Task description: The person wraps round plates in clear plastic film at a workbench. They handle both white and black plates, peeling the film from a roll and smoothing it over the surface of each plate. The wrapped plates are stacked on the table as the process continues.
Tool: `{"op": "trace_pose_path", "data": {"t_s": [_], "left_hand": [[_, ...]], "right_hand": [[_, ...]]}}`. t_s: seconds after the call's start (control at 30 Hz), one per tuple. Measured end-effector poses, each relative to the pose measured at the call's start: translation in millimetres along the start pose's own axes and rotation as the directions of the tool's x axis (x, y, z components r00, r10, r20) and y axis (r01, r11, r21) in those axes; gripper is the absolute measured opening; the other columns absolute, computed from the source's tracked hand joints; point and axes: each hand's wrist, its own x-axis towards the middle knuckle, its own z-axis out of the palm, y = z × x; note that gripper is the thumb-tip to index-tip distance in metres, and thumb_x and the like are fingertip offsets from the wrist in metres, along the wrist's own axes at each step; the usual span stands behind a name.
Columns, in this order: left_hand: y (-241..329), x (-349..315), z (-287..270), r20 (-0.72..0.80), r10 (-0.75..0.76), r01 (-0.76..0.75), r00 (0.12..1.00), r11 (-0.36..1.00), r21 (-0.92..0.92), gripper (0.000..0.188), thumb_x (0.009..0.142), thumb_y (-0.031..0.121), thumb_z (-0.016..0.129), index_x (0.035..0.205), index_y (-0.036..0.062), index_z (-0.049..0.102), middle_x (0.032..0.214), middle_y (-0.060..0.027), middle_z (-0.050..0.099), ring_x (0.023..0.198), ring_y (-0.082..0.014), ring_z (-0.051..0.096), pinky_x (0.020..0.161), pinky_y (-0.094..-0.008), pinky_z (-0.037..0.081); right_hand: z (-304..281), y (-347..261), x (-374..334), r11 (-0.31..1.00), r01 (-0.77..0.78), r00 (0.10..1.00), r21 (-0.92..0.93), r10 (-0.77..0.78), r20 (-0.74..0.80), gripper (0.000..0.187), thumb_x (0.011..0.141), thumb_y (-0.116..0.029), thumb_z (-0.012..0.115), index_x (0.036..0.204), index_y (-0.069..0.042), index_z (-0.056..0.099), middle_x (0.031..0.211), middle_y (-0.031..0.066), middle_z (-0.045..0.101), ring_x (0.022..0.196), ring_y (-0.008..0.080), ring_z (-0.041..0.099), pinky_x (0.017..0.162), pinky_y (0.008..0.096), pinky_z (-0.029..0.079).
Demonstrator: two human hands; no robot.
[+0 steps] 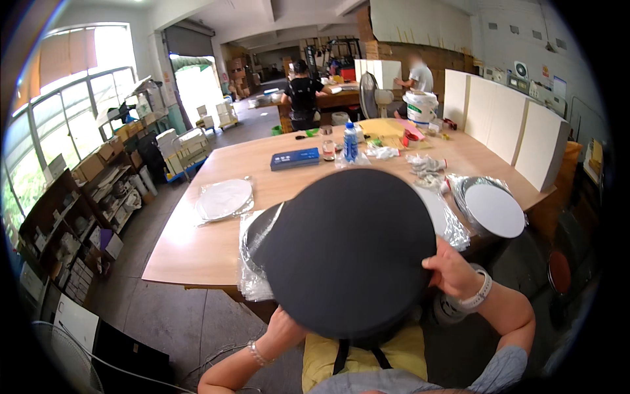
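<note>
I judged the black disc [348, 253] light, stiff, best rim-held; right hand [454, 272] clamped its right edge; left hand [283, 329], lower left: closure hidden.

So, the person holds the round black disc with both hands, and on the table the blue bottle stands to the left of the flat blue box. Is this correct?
Not quite: the head view shows the blue bottle to the right of the flat blue box, not left. The left hand and right hand do hold the round black disc.
</note>
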Motion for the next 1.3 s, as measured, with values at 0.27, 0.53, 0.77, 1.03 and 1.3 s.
{"op": "trace_pose_path", "data": {"t_s": [0.27,0.53,0.77,1.03,1.3], "left_hand": [[-193.6,96.6,-57.0,-0.427,-0.626,-0.236,0.653,0.367,-0.900,0.089,0.070,0.015,0.081,0.139,0.0043,0.026,0.135,-0.0161,0.041,0.121,-0.0206,0.043,0.091,-0.0329,0.045],[-234.9,130.1,-25.0,-0.404,-0.618,-0.543,0.674,-0.044,-0.839,0.049,0.072,0.003,0.074,0.117,-0.0033,0.054,0.108,-0.0091,0.063,0.098,-0.0174,0.060,0.090,-0.0306,0.047],[-202.0,122.6,-5.2,-0.409,-0.783,-0.580,0.469,0.075,-0.811,0.036,0.076,-0.001,0.068,0.107,0.0011,0.051,0.100,-0.0069,0.061,0.090,-0.0146,0.058,0.083,-0.0282,0.048],[-189.8,114.2,18.0,-0.418,-0.737,-0.486,0.530,0.140,-0.863,0.036,0.075,0.006,0.071,0.108,-0.0020,0.060,0.100,-0.0073,0.065,0.090,-0.0134,0.059,0.081,-0.0280,0.047],[-158.8,134.7,-34.9,-0.338,-0.657,-0.426,0.674,0.029,-0.904,0.038,0.080,0.006,0.063,0.115,-0.0035,0.055,0.108,-0.0077,0.062,0.099,-0.0166,0.057,0.089,-0.0285,0.043]], "right_hand": [[-48.5,-34.1,130.7,0.693,0.467,0.875,-0.550,-0.452,0.173,0.058,0.090,0.001,0.041,0.144,-0.004,0.019,0.126,0.0067,0.046,0.099,0.0105,0.052,0.076,0.0226,0.049],[-34.8,41.4,249.7,0.600,0.627,0.773,-0.497,-0.556,0.305,0.055,0.088,0.002,0.047,0.138,0.000,0.024,0.129,0.0111,0.042,0.120,0.0172,0.039,0.104,0.0322,0.030],[-26.1,69.5,254.9,0.627,0.622,0.767,-0.469,-0.609,0.202,0.043,0.088,0.001,0.049,0.127,0.000,0.032,0.120,0.0135,0.047,0.115,0.0189,0.044,0.100,0.0320,0.034],[-49.0,93.2,260.3,0.628,0.648,0.745,-0.432,-0.640,0.188,0.037,0.089,0.001,0.049,0.124,0.000,0.035,0.119,0.0160,0.051,0.108,0.0209,0.051,0.094,0.0347,0.041],[-74.6,25.4,177.5,0.558,0.425,0.866,-0.713,-0.479,0.141,0.026,0.095,-0.019,0.049,0.113,0.000,0.045,0.077,0.0108,0.065,0.061,0.0194,0.064,0.058,0.0328,0.051]]}}
